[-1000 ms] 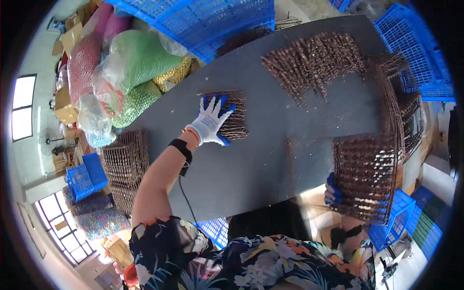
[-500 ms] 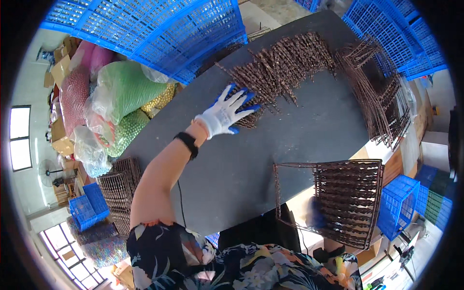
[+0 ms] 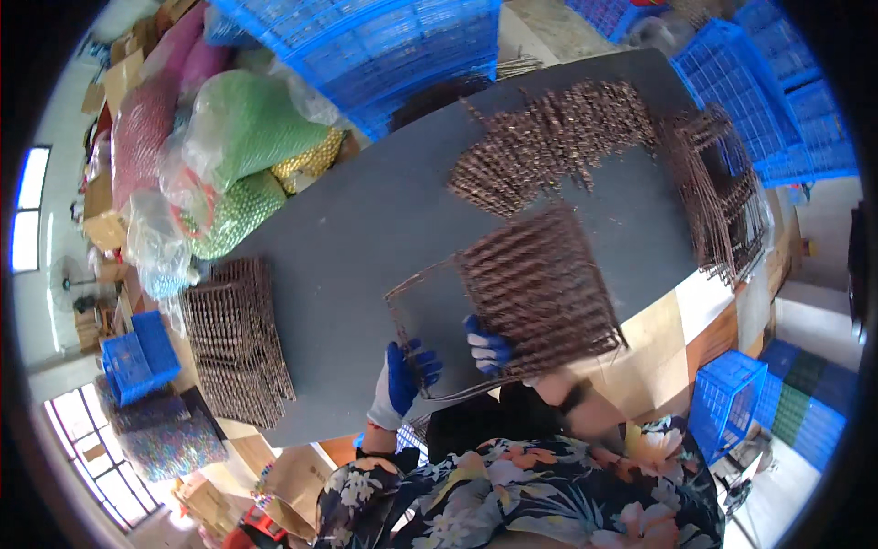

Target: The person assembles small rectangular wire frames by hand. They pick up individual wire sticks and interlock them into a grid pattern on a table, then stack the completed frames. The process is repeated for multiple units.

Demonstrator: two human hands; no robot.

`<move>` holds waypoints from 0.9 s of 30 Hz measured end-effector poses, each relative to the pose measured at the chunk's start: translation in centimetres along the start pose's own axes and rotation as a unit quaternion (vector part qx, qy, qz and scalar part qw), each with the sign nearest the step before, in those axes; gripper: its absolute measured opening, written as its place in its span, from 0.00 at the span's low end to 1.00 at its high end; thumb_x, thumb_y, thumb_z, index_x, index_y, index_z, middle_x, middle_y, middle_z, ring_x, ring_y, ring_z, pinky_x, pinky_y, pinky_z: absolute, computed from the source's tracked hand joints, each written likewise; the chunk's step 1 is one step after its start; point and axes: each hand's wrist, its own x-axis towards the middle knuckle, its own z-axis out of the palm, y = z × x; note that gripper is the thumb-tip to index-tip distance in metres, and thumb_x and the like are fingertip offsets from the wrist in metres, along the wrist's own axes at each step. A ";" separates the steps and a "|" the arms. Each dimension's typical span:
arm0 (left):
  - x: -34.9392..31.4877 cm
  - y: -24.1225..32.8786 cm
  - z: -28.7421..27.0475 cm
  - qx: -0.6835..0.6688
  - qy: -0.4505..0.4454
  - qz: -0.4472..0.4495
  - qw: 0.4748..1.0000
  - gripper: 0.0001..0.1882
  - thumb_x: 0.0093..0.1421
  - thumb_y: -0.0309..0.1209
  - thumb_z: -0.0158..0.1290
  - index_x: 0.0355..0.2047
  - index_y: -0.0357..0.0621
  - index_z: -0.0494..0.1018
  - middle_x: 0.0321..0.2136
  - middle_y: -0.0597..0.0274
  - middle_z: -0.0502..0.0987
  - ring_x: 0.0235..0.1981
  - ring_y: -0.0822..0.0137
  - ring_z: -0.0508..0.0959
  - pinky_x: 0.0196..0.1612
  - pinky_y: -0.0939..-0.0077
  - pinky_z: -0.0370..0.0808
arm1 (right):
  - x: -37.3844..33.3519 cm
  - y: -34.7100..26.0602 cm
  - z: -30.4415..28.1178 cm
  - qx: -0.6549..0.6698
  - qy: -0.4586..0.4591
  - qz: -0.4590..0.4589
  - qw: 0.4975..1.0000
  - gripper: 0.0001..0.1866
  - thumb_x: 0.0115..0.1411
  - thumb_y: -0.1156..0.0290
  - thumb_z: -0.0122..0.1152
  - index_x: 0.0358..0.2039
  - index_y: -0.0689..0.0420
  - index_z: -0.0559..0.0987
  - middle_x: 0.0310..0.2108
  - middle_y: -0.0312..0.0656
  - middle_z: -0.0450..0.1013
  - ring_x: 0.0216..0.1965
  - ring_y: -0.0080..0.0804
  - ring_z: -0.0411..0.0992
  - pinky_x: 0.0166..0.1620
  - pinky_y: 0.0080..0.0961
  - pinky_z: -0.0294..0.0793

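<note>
A brown metal frame [image 3: 540, 274], filled on one side with rows of twisted rods and bare at its left end, is tilted above the near part of the dark table [image 3: 338, 274]. My left hand [image 3: 402, 380], in a white glove with blue palm and fingers, is closed around the frame's bare lower left corner. Along the near edge my right hand [image 3: 487, 348], gloved alike, grips the frame where the rods begin. Part of that hand is hidden behind the frame. Beyond it lies a spread of loose twisted brown rods [image 3: 558, 142].
Similar frames are stacked at the left edge [image 3: 240, 343] and far right [image 3: 709, 192]. Blue crates [image 3: 384, 55] stand beyond the table, others [image 3: 745, 101] at far right, one [image 3: 727, 403] at near right. Bags of coloured beads [image 3: 251, 119] lie at far left.
My left hand has come back from the loose rods and taken hold of the frame. The frame, in my right hand, has swung left over the table. The view has shifted.
</note>
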 end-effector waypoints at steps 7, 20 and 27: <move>-2.7 -1.2 -9.2 0.006 0.253 0.176 0.951 0.16 0.70 0.39 0.44 0.48 0.42 0.72 0.16 0.73 0.62 0.13 0.79 0.61 0.14 0.83 0.59 | 9.2 4.7 -4.9 -0.017 0.089 0.068 0.994 0.31 0.72 0.52 0.34 0.60 0.68 0.65 0.46 0.46 0.67 0.44 0.37 0.67 0.48 0.37 0.69; -0.9 1.4 -14.6 0.008 0.283 0.233 0.931 0.15 0.70 0.33 0.43 0.53 0.43 0.71 0.16 0.75 0.60 0.14 0.81 0.59 0.17 0.83 0.58 | 1.7 7.1 2.7 -0.841 0.364 0.060 0.395 0.22 0.66 0.59 0.54 0.54 0.59 0.74 0.49 0.56 0.74 0.52 0.59 0.71 0.56 0.45 0.70; -1.2 2.2 -13.4 0.044 0.269 0.252 0.929 0.18 0.71 0.37 0.42 0.53 0.40 0.70 0.17 0.72 0.64 0.15 0.79 0.63 0.19 0.83 0.62 | 14.5 3.4 1.9 -0.985 0.099 -0.104 -0.092 0.34 0.60 0.54 0.59 0.65 0.48 0.64 0.65 0.48 0.60 0.67 0.47 0.56 0.68 0.64 0.39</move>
